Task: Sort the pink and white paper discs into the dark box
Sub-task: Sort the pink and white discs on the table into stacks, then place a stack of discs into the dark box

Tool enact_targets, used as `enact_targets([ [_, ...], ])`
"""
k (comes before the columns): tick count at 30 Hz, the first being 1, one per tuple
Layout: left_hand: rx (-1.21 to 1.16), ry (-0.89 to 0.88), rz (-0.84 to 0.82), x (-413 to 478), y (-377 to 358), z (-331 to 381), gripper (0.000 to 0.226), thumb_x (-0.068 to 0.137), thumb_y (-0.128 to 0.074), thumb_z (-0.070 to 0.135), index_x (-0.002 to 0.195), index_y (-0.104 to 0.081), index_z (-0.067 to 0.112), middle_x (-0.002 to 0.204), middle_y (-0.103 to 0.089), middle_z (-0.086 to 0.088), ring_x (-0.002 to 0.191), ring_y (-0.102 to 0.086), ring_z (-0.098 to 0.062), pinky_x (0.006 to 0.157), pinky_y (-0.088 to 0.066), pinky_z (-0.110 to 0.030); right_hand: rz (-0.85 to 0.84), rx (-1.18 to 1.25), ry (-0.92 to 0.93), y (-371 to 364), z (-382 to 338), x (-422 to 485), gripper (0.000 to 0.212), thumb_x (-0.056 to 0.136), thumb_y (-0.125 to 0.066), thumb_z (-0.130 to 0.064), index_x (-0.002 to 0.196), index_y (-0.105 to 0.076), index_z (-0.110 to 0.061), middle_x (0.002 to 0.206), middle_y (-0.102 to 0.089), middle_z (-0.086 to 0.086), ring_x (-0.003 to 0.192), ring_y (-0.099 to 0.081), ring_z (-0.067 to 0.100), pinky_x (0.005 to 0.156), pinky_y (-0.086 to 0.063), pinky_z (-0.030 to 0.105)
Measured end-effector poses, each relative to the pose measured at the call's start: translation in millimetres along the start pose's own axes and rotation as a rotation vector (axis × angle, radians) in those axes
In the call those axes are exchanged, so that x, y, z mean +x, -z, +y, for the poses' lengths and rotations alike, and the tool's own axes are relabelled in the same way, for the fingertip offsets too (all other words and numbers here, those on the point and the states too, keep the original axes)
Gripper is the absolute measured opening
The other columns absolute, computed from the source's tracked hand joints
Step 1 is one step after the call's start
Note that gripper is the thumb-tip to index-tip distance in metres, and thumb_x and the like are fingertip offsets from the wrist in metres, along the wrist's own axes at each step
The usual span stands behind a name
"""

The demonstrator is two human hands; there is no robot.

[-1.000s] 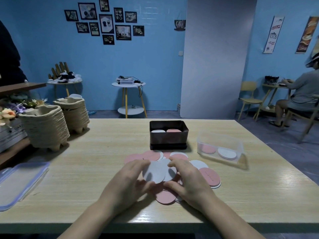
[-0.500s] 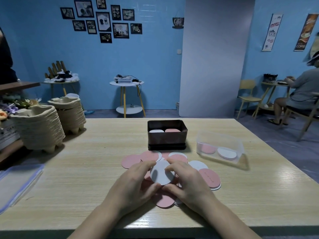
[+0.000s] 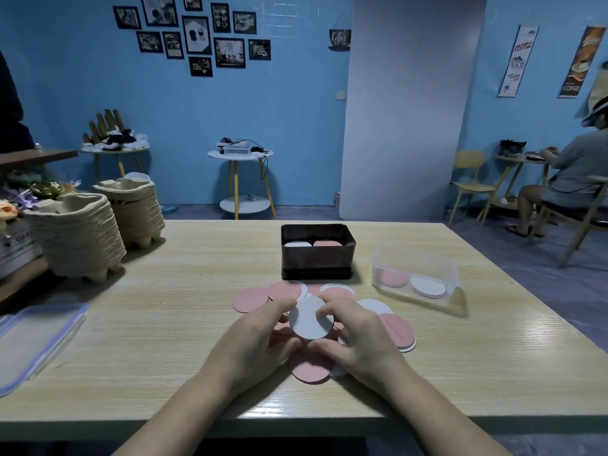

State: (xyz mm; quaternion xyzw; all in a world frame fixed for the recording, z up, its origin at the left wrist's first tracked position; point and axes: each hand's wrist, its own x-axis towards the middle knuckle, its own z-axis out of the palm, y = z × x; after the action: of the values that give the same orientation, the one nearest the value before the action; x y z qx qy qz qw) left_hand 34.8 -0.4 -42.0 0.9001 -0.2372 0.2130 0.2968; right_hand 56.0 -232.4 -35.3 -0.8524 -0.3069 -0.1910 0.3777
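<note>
A dark box point(image 3: 317, 263) stands mid-table with a white stack on its left and a pink stack on its right inside. In front of it lies a loose spread of pink discs point(image 3: 251, 299) and white discs point(image 3: 375, 306). My left hand point(image 3: 255, 343) and my right hand point(image 3: 357, 340) are together over the pile. Both pinch the same white disc point(image 3: 309, 319), tilted up toward me, the left at its left edge and the right with thumb and fingers round its right side. A pink disc point(image 3: 311, 368) lies under my hands.
A clear plastic tub point(image 3: 416, 274) with a pink and a white disc sits right of the dark box. Two stacks of paper pulp trays point(image 3: 77, 236) stand at the left. A clear lid point(image 3: 36, 337) lies at the left front edge. A person sits far right.
The white discs between my hands have been drawn together into one tidy disc shape, and both hands have closed in around it. The view has shifted slightly.
</note>
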Motion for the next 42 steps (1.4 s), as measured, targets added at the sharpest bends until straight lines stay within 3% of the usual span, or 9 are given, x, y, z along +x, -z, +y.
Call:
enact_targets([
  [3,0.012,-0.011,0.003,0,0,0,0.053,0.083,-0.076,0.031,0.131,-0.056,0.024,0.116,-0.068,0.007,0.1,-0.063,-0.008,0.077,-0.059,-0.033,-0.035,-0.037,0.013,-2,2,-1,0.039,0.075,-0.075,-0.053,0.101,-0.057,-0.031,0.128,-0.066,-0.003,0.132,-0.05,0.003,0.091,-0.053,0.036],
  [8,0.002,0.003,-0.004,-1,1,0,0.053,0.084,-0.072,0.036,0.133,-0.056,0.023,0.119,-0.067,0.008,0.101,-0.063,-0.008,0.078,-0.058,-0.034,-0.061,-0.049,0.028,-2,1,0,0.038,0.077,-0.072,-0.053,0.101,-0.058,-0.027,0.122,-0.067,-0.004,0.136,-0.047,0.003,0.094,-0.052,0.037],
  [13,-0.001,0.016,-0.023,1,-1,-3,0.055,0.084,-0.057,0.056,0.133,-0.051,0.032,0.124,-0.064,0.012,0.109,-0.062,-0.008,0.084,-0.057,-0.035,-0.054,-0.062,0.025,0,2,1,0.038,0.077,-0.072,-0.055,0.099,-0.058,-0.028,0.118,-0.067,-0.006,0.127,-0.054,0.007,0.092,-0.051,0.033],
  [18,-0.002,-0.002,-0.008,7,5,-7,0.05,0.088,-0.059,0.054,0.135,-0.049,0.039,0.127,-0.058,0.022,0.117,-0.055,0.001,0.087,-0.056,-0.03,-0.008,-0.044,0.009,9,6,15,0.035,0.074,-0.081,-0.046,0.093,-0.057,-0.027,0.108,-0.065,-0.005,0.096,-0.06,0.015,0.079,-0.051,0.029],
  [23,0.131,-0.055,0.035,42,21,-16,0.045,0.091,-0.055,0.049,0.133,-0.054,0.031,0.129,-0.061,0.014,0.115,-0.057,-0.006,0.094,-0.045,-0.022,0.061,-0.067,0.021,32,25,57,0.036,0.072,-0.081,-0.045,0.088,-0.056,-0.024,0.101,-0.064,-0.011,0.096,-0.059,0.013,0.08,-0.049,0.027],
  [27,0.198,-0.09,0.072,89,27,-35,0.046,0.093,-0.052,0.047,0.131,-0.06,0.022,0.132,-0.061,0.008,0.12,-0.058,-0.015,0.099,-0.048,-0.034,0.129,-0.091,0.014,46,40,94,0.037,0.071,-0.086,-0.037,0.089,-0.061,-0.019,0.096,-0.067,-0.007,0.086,-0.056,0.012,0.076,-0.046,0.027],
  [32,0.224,-0.046,0.07,125,18,-63,0.045,0.094,-0.047,0.053,0.129,-0.06,0.027,0.138,-0.056,0.013,0.127,-0.052,-0.014,0.103,-0.046,-0.042,0.157,-0.104,-0.066,49,65,136,0.04,0.068,-0.075,-0.054,0.087,-0.061,-0.023,0.09,-0.066,-0.012,0.089,-0.058,0.015,0.077,-0.048,0.032],
  [35,0.19,-0.034,0.077,130,6,-73,0.043,0.095,-0.048,0.051,0.127,-0.062,0.026,0.136,-0.057,0.014,0.127,-0.051,-0.012,0.103,-0.046,-0.041,0.123,-0.108,-0.131,48,82,156,0.036,0.069,-0.08,-0.051,0.087,-0.061,-0.025,0.08,-0.06,-0.015,0.082,-0.057,0.016,0.073,-0.047,0.032],
  [42,0.105,-0.043,0.124,127,-11,-80,0.04,0.095,-0.052,0.044,0.126,-0.063,0.021,0.134,-0.056,0.011,0.127,-0.049,-0.01,0.105,-0.041,-0.033,0.069,-0.112,-0.219,43,106,183,0.034,0.069,-0.086,-0.045,0.085,-0.062,-0.027,0.09,-0.065,-0.012,0.085,-0.057,0.007,0.071,-0.047,0.026],
])
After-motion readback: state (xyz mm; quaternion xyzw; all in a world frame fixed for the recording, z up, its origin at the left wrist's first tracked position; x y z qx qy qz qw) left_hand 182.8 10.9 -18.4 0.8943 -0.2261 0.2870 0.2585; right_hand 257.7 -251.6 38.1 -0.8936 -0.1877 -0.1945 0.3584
